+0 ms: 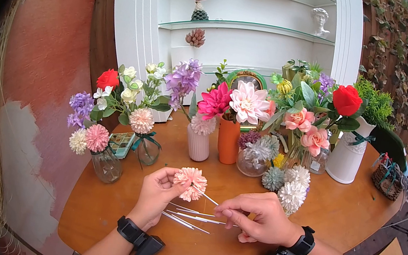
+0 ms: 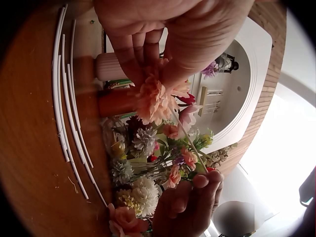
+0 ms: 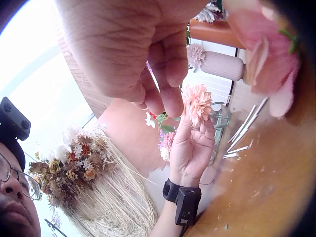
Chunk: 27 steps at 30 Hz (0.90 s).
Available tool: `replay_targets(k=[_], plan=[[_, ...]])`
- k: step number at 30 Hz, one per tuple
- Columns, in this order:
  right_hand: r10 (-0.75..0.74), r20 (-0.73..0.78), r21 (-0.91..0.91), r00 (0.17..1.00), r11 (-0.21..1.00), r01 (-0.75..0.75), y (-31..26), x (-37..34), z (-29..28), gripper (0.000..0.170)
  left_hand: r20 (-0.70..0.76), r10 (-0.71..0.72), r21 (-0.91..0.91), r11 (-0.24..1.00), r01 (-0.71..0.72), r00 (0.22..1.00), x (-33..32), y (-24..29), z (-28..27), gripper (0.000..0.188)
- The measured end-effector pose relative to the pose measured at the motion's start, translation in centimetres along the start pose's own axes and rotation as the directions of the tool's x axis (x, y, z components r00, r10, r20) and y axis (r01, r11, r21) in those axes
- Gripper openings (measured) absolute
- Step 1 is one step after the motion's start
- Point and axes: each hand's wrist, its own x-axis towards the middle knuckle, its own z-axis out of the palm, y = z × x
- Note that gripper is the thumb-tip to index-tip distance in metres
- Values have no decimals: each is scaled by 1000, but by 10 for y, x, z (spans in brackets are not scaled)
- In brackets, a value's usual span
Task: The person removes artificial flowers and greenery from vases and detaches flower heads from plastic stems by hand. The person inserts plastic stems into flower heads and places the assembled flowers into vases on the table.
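The flower (image 1: 196, 178) is pinched by the left hand (image 1: 157, 190); the stick (image 1: 207, 197), slanting from it near-right, is pinched by the right hand (image 1: 263, 217).

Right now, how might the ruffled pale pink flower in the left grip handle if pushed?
The flower is probably light for its size, with thin petals. Being narrow, they likely flex. Rolling seems unlikely while the left grip holds it.

A white display unit (image 1: 131, 20) with glass shelves (image 1: 252, 27) stands behind the table (image 1: 93, 219), bearing a pale bust (image 1: 319, 23). Ivy (image 1: 393, 59) hangs on the wall beside it. On the table, an orange vase (image 1: 227, 143) stands beside a ribbed pink vase (image 1: 198, 146), and a wicker basket (image 1: 386, 182) sits near a white pitcher (image 1: 345, 159).
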Motion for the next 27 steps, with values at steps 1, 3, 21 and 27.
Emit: replay_targets(k=[1,3,21,27], plan=[[0,-2,0,1000,1000,0,0,0,0,16,1,-1,-1,1000,1,1000,0,-1,0,24],[-5,-3,-3,1000,1000,5,1,0,0,16,3,-1,-3,1000,1,1000,0,-1,0,24],[-15,40,7,999,1000,15,3,1,1,16,0,-7,1,1000,7,1000,-1,2,2,24],[-12,44,1,999,1000,12,2,1,1,16,3,-10,8,1000,10,1000,-2,3,2,25]])
